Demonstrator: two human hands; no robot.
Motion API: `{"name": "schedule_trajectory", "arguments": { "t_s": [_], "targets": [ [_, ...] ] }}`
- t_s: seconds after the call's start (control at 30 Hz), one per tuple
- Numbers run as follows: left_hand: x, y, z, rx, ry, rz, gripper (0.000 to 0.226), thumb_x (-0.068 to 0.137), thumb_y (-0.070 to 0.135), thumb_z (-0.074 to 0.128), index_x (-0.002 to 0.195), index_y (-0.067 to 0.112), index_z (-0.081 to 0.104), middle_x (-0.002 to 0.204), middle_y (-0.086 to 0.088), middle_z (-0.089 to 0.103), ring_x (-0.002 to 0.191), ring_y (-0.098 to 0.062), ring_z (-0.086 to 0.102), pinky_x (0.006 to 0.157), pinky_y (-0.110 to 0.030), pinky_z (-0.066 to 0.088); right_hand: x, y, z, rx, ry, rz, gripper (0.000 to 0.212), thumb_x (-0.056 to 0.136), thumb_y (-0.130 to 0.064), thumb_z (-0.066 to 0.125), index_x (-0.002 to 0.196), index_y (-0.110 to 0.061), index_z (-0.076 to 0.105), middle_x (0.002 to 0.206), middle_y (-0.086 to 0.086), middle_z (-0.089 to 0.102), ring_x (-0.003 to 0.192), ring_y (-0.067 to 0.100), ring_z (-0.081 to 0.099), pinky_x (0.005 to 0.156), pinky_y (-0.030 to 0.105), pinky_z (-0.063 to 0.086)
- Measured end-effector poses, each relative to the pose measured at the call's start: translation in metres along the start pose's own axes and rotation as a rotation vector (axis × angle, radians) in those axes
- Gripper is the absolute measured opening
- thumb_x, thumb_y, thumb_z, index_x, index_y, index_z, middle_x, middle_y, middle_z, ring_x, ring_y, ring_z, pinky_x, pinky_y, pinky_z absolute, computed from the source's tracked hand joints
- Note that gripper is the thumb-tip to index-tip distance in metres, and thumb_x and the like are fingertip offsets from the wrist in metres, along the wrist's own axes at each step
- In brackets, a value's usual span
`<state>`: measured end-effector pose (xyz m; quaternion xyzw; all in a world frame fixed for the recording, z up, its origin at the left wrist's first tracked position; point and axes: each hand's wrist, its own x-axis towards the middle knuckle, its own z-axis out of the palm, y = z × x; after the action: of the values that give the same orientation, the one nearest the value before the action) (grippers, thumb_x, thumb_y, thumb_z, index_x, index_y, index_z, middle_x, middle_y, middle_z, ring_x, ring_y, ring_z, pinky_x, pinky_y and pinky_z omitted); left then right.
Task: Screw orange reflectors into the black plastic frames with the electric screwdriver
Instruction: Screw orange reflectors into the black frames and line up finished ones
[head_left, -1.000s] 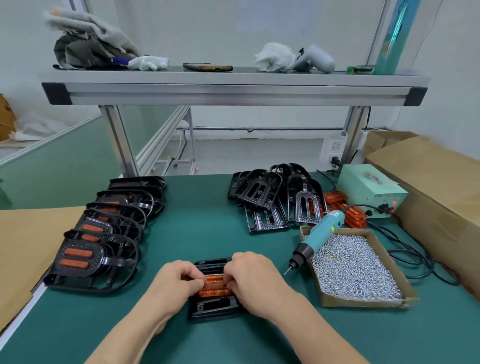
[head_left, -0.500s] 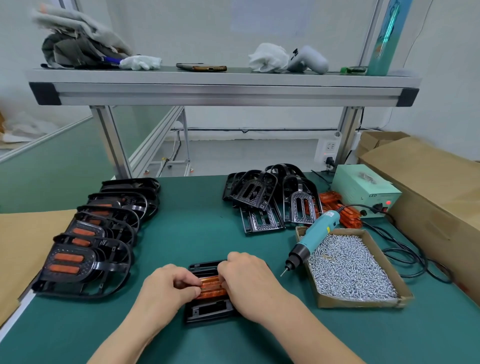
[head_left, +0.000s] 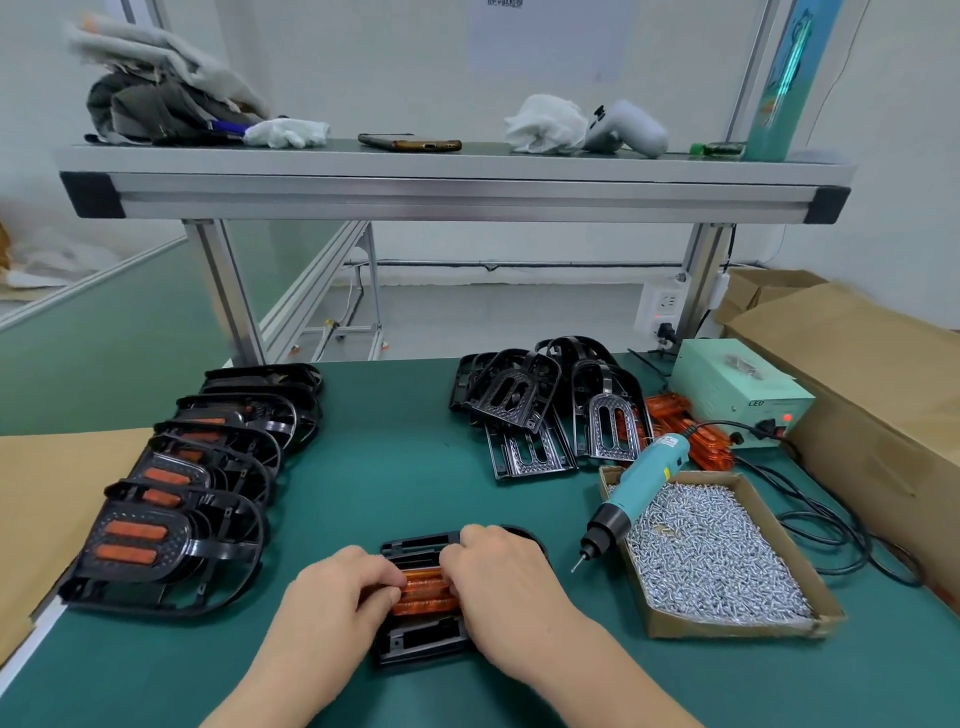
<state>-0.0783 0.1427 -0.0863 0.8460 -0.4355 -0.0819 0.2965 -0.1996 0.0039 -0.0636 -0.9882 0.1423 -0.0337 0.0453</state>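
A factory assembly station is seen: a green-matted desk (head_left: 405, 467) under an aluminium-profile shelf (head_left: 457, 192), black frames (head_left: 223, 545) lined up in a row, a carton of loose screws (head_left: 727, 629), and what is probably a screwdriver power unit (head_left: 727, 395) plugged in behind.

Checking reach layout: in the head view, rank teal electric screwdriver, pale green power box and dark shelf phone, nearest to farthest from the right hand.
1. Teal electric screwdriver, right of the right hand.
2. Pale green power box, rear right.
3. Dark phone, shelf above.
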Motion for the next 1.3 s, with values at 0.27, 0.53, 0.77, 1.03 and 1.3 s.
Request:
{"name": "schedule_trajectory", "arguments": {
  "t_s": [0.27,0.53,0.77,1.03,1.3],
  "targets": [
    [-0.004,-0.002,0.009,-0.015,0.082,0.061,0.017,0.084,0.011,0.076,0.084,0.028,0.074,0.080,0.016,0.059,0.081,-0.007,0.056,0.078,-0.027,0.046,0.000,-0.004,-0.001,-0.039,-0.005,-0.019,0.021,0.090,0.001,0.047,0.107,-0.006,0.056,0.109,0.016,0.052,0.100,0.036,0.051,0.070,0.041,0.027],
    [0.006,-0.019,0.010,-0.278,0.012,-0.092,0.033,0.078,0.011,0.084,0.068,0.041,0.074,0.080,0.010,0.061,0.074,-0.005,0.057,0.068,-0.015,0.040,0.005,-0.007,-0.006,-0.088,-0.068,-0.033,0.019,0.090,0.002,0.048,0.103,-0.007,0.059,0.106,0.015,0.054,0.095,0.034,0.052,0.055,0.036,0.019],
    [0.008,-0.026,-0.002,-0.466,-0.150,-0.051,0.037,0.078,0.003,0.082,0.084,0.039,0.080,0.089,-0.007,0.060,0.068,-0.001,0.054,0.071,-0.015,0.043,0.003,-0.004,-0.008,-0.074,-0.036,0.019,0.026,0.085,0.001,0.056,0.107,-0.012,0.058,0.111,0.009,0.055,0.102,0.031,0.056,0.068,0.036,0.028],
    [0.001,-0.034,0.007,-0.540,-0.073,-0.045,0.036,0.075,-0.003,0.083,0.091,0.029,0.080,0.093,0.001,0.066,0.088,-0.010,0.063,0.085,-0.018,0.047,-0.002,-0.005,-0.001,-0.033,0.038,-0.005,0.024,0.085,0.003,0.046,0.099,-0.017,0.046,0.107,0.006,0.048,0.101,0.029,0.048,0.069,0.037,0.026],
    [-0.001,-0.043,0.007,-0.448,-0.080,0.016,0.051,0.079,0.000,0.076,0.100,0.047,0.072,0.102,0.021,0.058,0.094,-0.009,0.056,0.086,-0.014,0.041,0.004,-0.001,-0.001,-0.073,-0.005,-0.023,0.020,0.096,-0.008,0.042,0.106,-0.016,0.058,0.103,0.005,0.050,0.099,0.030,0.052,0.069,0.036,0.026]
  ]
}}
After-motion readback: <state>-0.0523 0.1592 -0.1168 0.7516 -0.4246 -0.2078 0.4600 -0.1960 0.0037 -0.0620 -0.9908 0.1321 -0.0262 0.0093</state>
